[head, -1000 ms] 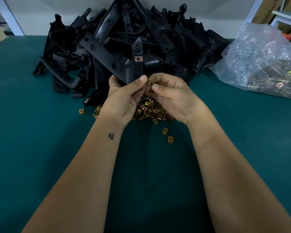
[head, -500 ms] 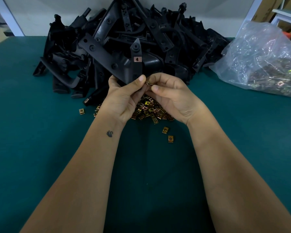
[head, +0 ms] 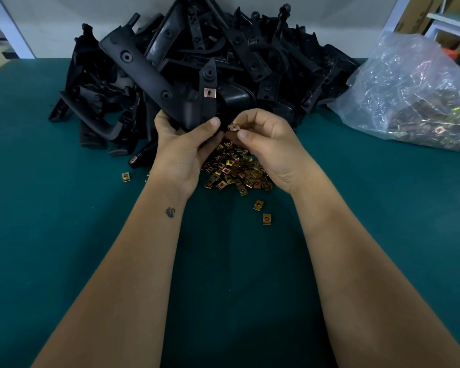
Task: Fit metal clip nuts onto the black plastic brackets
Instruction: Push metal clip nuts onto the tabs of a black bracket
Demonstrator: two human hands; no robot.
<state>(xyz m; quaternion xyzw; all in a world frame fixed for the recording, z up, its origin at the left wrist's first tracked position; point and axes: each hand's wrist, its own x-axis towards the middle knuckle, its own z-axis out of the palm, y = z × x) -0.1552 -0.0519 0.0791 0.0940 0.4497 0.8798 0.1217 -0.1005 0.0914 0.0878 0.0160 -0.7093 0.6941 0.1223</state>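
Green table [head: 64, 235] — clip nut [head: 233, 127] pinched in right hand [head: 271, 147], beside left hand [head: 183, 147].

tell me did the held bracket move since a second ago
No. The bracket in the left hand stays put against the pile behind it; its fitted nut sits at the same spot.

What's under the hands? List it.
A heap of clip nuts on the green table, below the left hand and right hand. The heap's far part is covered by them.
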